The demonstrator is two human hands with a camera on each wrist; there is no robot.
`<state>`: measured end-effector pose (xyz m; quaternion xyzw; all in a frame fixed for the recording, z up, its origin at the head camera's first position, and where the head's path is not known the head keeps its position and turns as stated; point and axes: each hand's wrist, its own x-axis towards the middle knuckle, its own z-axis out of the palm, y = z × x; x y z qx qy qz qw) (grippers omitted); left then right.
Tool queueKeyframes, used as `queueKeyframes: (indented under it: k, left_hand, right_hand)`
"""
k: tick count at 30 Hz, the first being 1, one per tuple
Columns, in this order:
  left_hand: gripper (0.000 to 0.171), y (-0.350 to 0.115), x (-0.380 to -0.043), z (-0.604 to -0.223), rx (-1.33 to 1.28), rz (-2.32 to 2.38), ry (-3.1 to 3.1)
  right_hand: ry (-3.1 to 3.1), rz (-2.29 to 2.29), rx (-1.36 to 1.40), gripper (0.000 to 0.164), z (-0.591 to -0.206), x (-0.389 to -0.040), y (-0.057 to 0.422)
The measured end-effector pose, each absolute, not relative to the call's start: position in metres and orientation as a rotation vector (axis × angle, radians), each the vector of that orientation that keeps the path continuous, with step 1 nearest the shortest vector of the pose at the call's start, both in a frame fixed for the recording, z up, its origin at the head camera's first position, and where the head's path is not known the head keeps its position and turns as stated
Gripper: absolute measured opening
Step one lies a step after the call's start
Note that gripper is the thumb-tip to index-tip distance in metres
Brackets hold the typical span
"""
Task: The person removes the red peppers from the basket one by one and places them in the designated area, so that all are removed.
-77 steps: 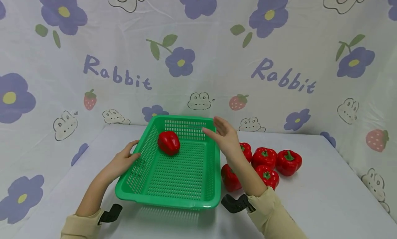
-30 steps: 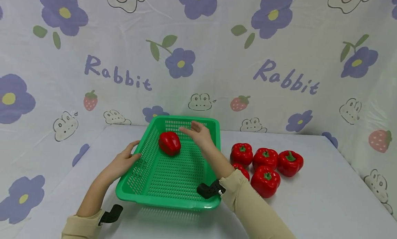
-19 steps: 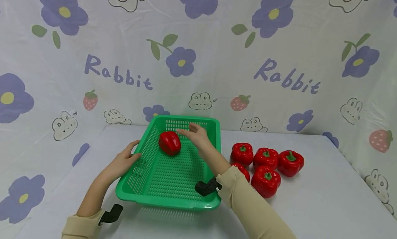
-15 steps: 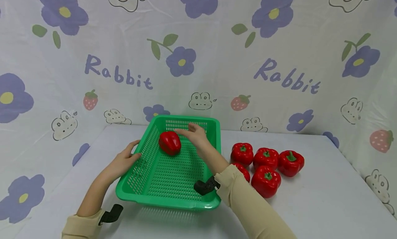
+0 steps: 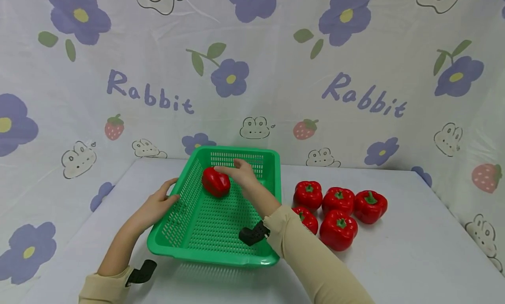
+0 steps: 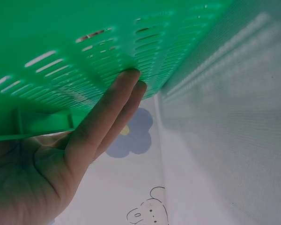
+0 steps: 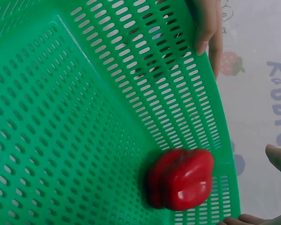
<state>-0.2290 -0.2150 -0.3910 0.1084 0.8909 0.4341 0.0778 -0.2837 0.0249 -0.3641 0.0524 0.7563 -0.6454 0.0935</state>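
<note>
A green perforated plastic basket (image 5: 225, 225) stands on the white table. One red bell pepper (image 5: 215, 182) lies on its side in the basket's far left corner. My left hand (image 5: 155, 205) holds the left rim, its thumb at the rim and its fingers along the outer wall; in the left wrist view two straight fingers (image 6: 110, 117) touch the slotted wall. My right hand (image 5: 242, 174) hovers over the basket beside that pepper with thumb and fingers spread. In the right wrist view a gap separates the thumb (image 7: 280, 159) from the pepper.
To the right of the basket several red bell peppers (image 5: 338, 201) stand grouped on the table (image 5: 406, 247). The right sleeve (image 5: 311, 255) partly covers the nearest one. Behind the table hangs a cloth (image 5: 276, 76) printed with flowers and rabbits.
My right hand has moved from above the basket's right rim leftward into the basket, up to the lone pepper. My left hand has stayed on the rim, and the basket has not moved.
</note>
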Motion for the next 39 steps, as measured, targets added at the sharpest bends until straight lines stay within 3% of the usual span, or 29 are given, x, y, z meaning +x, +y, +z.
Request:
queueKeyframes:
  k: [24, 39]
  left_hand:
    - [0.061, -0.219, -0.229, -0.392, 0.356, 1.293, 2.675]
    - [0.062, -0.218, -0.227, -0.391, 0.349, 1.282, 2.687]
  right_hand:
    - [2.249, -1.737, 0.123, 0.092, -0.381, -0.292, 0.006]
    - [2.222, -1.712, 0.170, 0.077, -0.385, -0.285, 0.003]
